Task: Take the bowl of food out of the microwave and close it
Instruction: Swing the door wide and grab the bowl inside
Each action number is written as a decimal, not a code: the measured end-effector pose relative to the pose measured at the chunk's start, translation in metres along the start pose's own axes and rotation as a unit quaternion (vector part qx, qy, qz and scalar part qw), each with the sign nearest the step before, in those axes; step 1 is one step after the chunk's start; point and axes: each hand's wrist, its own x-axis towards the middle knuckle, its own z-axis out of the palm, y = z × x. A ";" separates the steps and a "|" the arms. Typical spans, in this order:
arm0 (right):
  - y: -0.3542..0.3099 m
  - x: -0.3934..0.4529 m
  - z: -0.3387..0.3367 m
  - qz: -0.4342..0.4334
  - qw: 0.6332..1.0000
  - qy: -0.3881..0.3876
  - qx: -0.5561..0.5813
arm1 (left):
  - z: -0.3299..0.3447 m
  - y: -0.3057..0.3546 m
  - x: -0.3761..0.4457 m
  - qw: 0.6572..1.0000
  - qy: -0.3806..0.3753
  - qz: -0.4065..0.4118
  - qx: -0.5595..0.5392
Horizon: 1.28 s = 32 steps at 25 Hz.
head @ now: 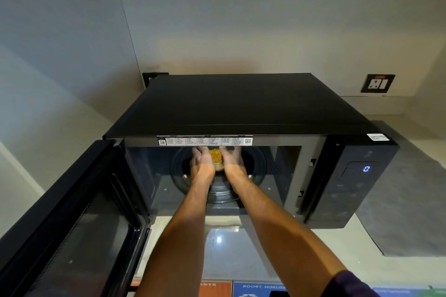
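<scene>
A black microwave [241, 108] stands on a pale counter with its door [72, 224] swung wide open to the left. Inside, on the glass turntable [255, 164], sits a small clear bowl [219, 167] of yellow food [216, 155]. Both my arms reach into the cavity. My left hand [201, 164] is wrapped around the bowl's left side and my right hand [233, 163] around its right side. My fingertips are partly hidden under the cavity's top edge.
The control panel [359, 176] on the right shows a lit blue 0. A grey mat [405, 200] lies under the microwave's right side. A wall socket [377, 83] is at the back right. Coloured labels [255, 289] show below the counter edge.
</scene>
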 end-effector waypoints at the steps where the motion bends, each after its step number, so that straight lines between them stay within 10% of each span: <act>1: 0.000 -0.007 -0.001 0.002 1.000 0.003 0.004 | 0.001 0.002 -0.008 1.000 0.015 0.003 -0.009; 16: 0.010 -0.125 -0.068 -0.075 0.997 -0.012 -0.014 | -0.019 -0.001 -0.151 0.987 0.075 -0.025 -0.140; 32: 0.095 -0.210 -0.218 -0.153 0.980 0.113 -0.060 | 0.079 -0.040 -0.305 0.998 0.045 0.036 -0.029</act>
